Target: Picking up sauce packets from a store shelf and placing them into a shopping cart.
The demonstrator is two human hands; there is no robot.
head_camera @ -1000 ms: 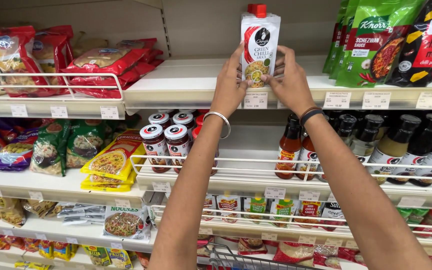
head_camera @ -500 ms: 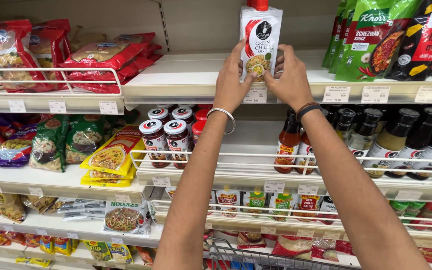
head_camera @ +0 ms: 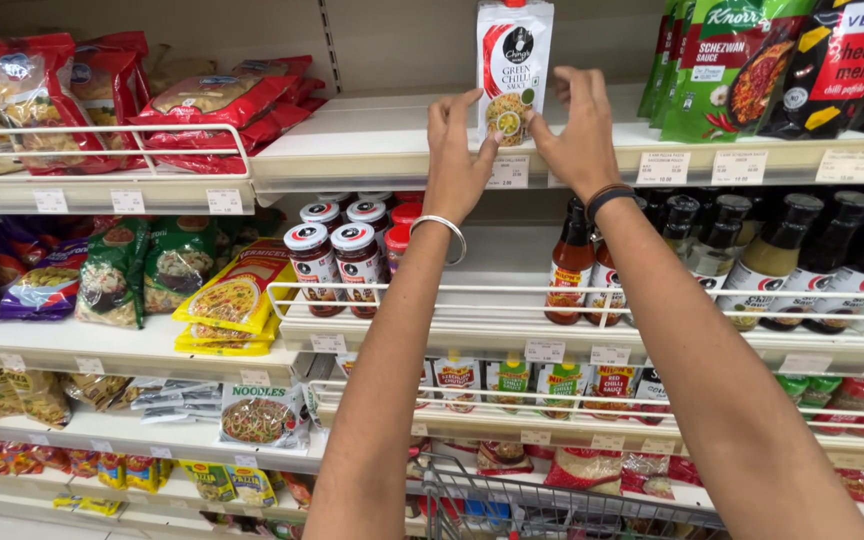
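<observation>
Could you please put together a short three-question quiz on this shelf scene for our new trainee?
1. True or false: the white sauce pouch stands upright on the top shelf.
2. Which wrist wears the silver bangle? A) left B) right
3. What stands on the shelf below, just under the left hand?

Key:
1. True; it stands upright near the shelf's front edge, and both hands are at its lower part.
2. A; the right hand has a dark band at its wrist.
3. Red-lidded jars behind a white wire rail.
</observation>
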